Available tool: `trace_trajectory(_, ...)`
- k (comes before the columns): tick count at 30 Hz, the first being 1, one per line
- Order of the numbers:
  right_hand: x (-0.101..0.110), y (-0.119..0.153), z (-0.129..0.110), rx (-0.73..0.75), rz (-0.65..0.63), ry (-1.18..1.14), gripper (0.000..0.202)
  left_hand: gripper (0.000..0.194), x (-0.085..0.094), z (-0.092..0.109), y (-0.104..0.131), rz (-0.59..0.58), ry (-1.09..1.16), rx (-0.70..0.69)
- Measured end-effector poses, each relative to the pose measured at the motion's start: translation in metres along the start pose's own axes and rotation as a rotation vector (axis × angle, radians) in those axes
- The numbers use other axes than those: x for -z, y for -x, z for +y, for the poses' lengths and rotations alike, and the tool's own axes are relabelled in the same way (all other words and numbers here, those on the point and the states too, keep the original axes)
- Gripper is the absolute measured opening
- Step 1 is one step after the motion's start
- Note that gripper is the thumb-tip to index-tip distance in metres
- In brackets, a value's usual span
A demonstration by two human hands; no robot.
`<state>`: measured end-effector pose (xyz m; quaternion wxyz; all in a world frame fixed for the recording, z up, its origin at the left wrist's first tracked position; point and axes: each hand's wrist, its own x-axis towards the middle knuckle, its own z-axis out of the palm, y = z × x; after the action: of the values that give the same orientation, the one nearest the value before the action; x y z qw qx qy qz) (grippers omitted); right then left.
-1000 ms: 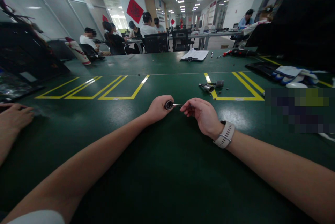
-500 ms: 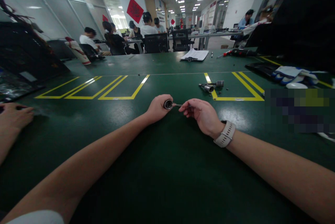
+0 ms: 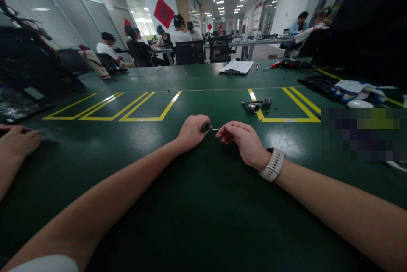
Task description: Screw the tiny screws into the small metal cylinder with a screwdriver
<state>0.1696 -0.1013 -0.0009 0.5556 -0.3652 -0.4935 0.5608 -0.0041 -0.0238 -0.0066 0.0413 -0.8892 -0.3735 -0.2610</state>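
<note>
My left hand (image 3: pixel 193 131) is closed round a small metal part with a dark, ring-shaped open end (image 3: pixel 205 127); the rest of it is hidden in my fist. Just to the right, my right hand (image 3: pixel 243 138), with a pale watch strap at the wrist, pinches a thin metal rod (image 3: pixel 215 129). The rod's free end points at the ring-shaped end; whether they touch I cannot tell. Beyond my right hand lie two cylindrical metal parts with dark stems (image 3: pixel 253 107), and a few tiny dark pieces (image 3: pixel 276 108) are scattered beside them.
Yellow tape outlines (image 3: pixel 141 120) mark the green table (image 3: pixel 203 212). Another person's hand (image 3: pixel 19 140) rests at the left edge. Toward the back lie a clipboard with paper (image 3: pixel 237 67) and a red screwdriver (image 3: pixel 271 66). White-and-blue gloves (image 3: pixel 358 90) lie at the right.
The ring-shaped end in my left hand has turned and shifted slightly to the right. My right hand has moved a little left, and less of the rod shows.
</note>
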Motion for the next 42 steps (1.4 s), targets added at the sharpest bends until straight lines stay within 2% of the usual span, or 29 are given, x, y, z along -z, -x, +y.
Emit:
trace_trajectory(4,0.0015,-0.0018,0.0005,-0.036,0.01,-0.071,0.019,0.012,-0.0006,-0.0004,-0.0002,-0.006,-0.018,0.015)
trace_trajectory(15,0.0023,-0.0019,0.0016,0.016,0.055,-0.147,0.017,0.006,0.0018,0.0023,0.0001,-0.041,-0.047,0.051)
trace_trajectory(36,0.0065,-0.004,0.0071,0.12,0.195,-0.012,0.022,0.009,0.004,0.0056,-0.0019,-0.075,-0.06,0.123)
trace_trajectory(42,0.0038,-0.0007,0.0047,0.116,0.061,0.015,0.02,0.004,0.0037,0.0054,-0.0015,-0.109,-0.099,0.138)
